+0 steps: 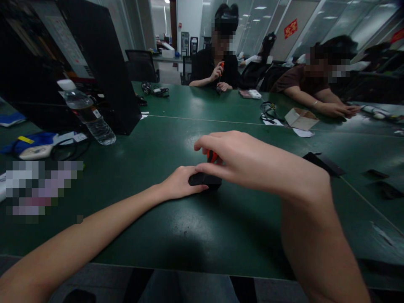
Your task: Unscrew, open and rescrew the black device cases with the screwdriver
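On the green table [186, 227], my left hand [179, 182] grips a small black boxy device [206, 180] from its left side, thumb along the near edge. Above that device is my right hand [232, 153], bent down at the wrist, with its fingers curled around the orange-and-black handle of a screwdriver [212, 156]. The handle stands roughly upright over the device. Its shaft and tip are hidden behind my right thumb, so I cannot tell whether they touch the device.
A black computer case [104, 63] and a plastic water bottle [91, 115] stand at the left, near a cable with a whitish part [36, 152]. Black flat pieces [325, 164] lie at the right. Beyond them is an open cardboard box [301, 118]. Two people [202, 69] sit across the table.
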`<state>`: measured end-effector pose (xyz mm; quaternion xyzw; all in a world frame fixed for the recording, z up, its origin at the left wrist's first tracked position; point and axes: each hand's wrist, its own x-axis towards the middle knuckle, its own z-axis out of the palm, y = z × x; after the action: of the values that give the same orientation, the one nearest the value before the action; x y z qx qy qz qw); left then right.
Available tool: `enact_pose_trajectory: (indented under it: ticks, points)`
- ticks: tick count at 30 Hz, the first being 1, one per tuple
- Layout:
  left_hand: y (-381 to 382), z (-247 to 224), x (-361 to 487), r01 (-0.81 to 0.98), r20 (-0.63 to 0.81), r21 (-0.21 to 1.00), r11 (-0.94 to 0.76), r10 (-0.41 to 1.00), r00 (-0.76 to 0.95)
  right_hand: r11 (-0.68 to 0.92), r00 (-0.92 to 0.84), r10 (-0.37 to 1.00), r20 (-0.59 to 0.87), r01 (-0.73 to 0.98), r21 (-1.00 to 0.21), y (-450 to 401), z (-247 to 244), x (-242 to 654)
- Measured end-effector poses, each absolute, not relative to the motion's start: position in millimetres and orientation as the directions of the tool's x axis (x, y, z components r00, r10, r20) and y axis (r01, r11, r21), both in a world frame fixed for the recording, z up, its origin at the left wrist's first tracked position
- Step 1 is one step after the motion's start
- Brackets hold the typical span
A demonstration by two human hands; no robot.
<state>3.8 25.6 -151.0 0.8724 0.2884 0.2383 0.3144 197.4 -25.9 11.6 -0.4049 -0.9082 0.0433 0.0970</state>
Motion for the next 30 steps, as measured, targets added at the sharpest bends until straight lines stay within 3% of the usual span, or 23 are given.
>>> enact_pose_trajectory:
  ticks: [2, 7, 14, 19, 28, 30]
  points:
    - [25.3, -149.8, 3.9, 0.368, 0.225, 0.680, -0.634, 0.658, 0.719, 0.656, -0.641, 0.755, 0.140, 0.744, -0.131, -25.2, 11.5, 197.4]
    - [25.9, -149.6, 3.7, 0.350, 0.241, 0.687, -0.637, 0.654, 0.717, 0.771, -0.772, 0.626, 0.110, 0.593, -0.232, -25.9, 14.1, 201.8]
    - [27.0, -150.7, 2.9, 0.342, 0.234, 0.706, -0.620, 0.660, 0.714, 0.650, -0.635, 0.760, 0.141, 0.749, -0.130, -20.8, 11.0, 199.5]
    - [29.4, -148.0, 0.7, 0.347, 0.244, 0.720, -0.600, 0.688, 0.684, 0.767, -0.763, 0.635, 0.120, 0.606, -0.210, -24.6, 11.8, 206.6]
    - [34.8, -149.2, -1.1, 0.319, 0.247, 0.707, -0.631, 0.643, 0.725, 0.614, -0.607, 0.788, 0.103, 0.788, -0.050, -23.2, 9.8, 207.4]
    - [37.9, -147.6, -2.6, 0.277, 0.259, 0.701, -0.657, 0.596, 0.760, 0.609, -0.601, 0.792, 0.106, 0.791, -0.060, -25.1, 5.5, 221.9]
